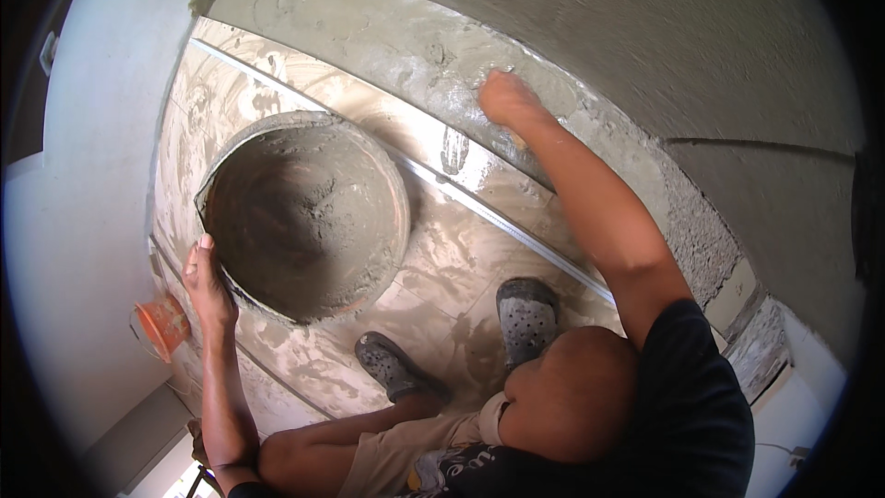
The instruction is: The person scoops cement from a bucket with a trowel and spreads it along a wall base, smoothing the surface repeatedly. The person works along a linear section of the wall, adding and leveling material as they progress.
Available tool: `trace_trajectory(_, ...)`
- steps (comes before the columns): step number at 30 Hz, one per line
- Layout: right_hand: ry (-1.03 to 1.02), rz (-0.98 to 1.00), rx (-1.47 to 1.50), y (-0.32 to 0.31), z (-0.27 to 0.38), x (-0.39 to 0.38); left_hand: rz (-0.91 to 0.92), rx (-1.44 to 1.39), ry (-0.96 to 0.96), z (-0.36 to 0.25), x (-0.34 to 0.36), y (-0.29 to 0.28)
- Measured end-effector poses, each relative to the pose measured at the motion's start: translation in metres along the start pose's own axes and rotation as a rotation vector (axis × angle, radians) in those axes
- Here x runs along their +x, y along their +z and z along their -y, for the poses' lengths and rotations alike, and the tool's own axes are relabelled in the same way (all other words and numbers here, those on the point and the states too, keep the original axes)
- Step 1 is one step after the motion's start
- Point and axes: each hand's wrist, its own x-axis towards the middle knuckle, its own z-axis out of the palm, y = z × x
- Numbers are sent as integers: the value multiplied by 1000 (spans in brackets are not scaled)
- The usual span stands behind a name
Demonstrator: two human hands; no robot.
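A large round mortar tub (309,212), its inside coated with wet grey mortar, tilts at the left. My left hand (210,284) grips its near left rim, the thumb up at the edge. My right arm reaches far forward across a raised strip of smoothed grey mortar (369,46) along the wall base. Over this strip my right hand (510,100) is closed in a fist, slightly blurred. A small tan piece, like a handle end (518,140), shows under the wrist. The rest of what this hand holds is hidden.
A long metal straightedge (516,231) lies across the mortar-smeared tiled floor (433,290), passing behind the tub. An orange bucket (164,327) stands at the left. My shoes (528,314) are on the tiles. A grey plastered wall (664,46) rises beyond the strip; a white wall (101,221) bounds the left.
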Motion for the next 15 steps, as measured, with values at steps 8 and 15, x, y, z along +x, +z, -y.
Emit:
trace_trajectory(8, 76, 122, 21, -30, -48, -29, 36, 20, 24, 0, 8, -2)
trace_trajectory(15, 80, 5, -22, -31, -104, -61, 18, 43, 34, -20, 0, 27)
